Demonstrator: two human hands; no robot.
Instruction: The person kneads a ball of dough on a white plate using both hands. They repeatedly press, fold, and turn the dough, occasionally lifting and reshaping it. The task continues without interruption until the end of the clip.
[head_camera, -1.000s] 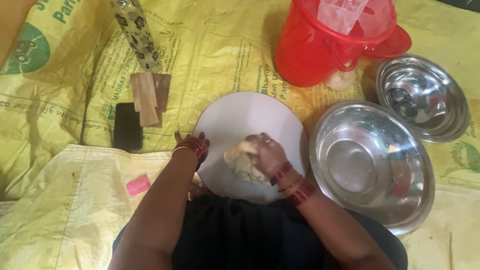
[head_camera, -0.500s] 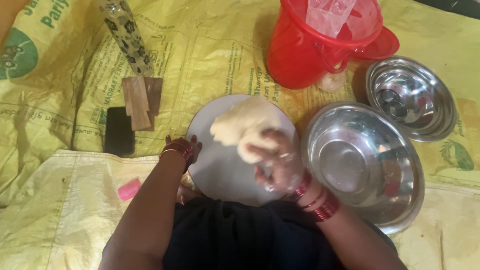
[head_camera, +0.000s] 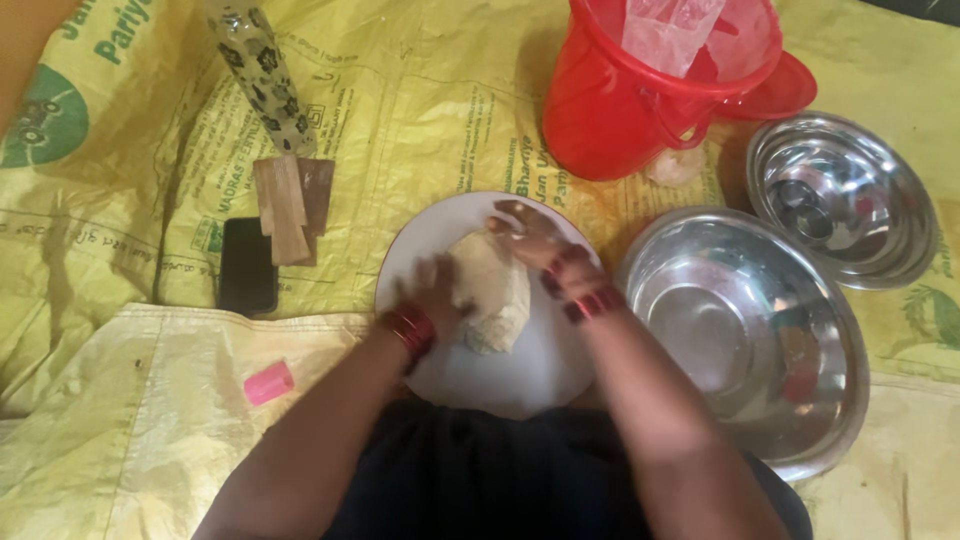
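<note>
1. Head view: the left hand (head_camera: 432, 292), wrist bent, pressed curled fingers against the dough (head_camera: 490, 290) lying on the white round plate (head_camera: 500, 370)
2. The right hand (head_camera: 530, 235) lay over the dough's far end, fingers together and flat, beside the large steel bowl (head_camera: 745, 340)

Dough (head_camera: 490, 292): pale, matt, soft-looking lump with an uneven surface, under both hands. Plate (head_camera: 520, 375): white, smooth, dull sheen. Large bowl (head_camera: 745, 335): polished metal, mirror-glossy, reflections visible; smaller bowl (head_camera: 842, 198): same bright metal finish. Bucket (head_camera: 640, 95): red plastic, glossy, holding a thin translucent plastic bag (head_camera: 668, 32). Ground sheets (head_camera: 420, 110): yellow woven plastic sacking, printed, creased, slight shine. Wooden pieces (head_camera: 288, 205): bare, matt. Phone (head_camera: 247, 265): black, glossy. Small cap (head_camera: 268, 383): pink plastic, smooth. Bangles (head_camera: 585, 290): red, shiny.
</note>
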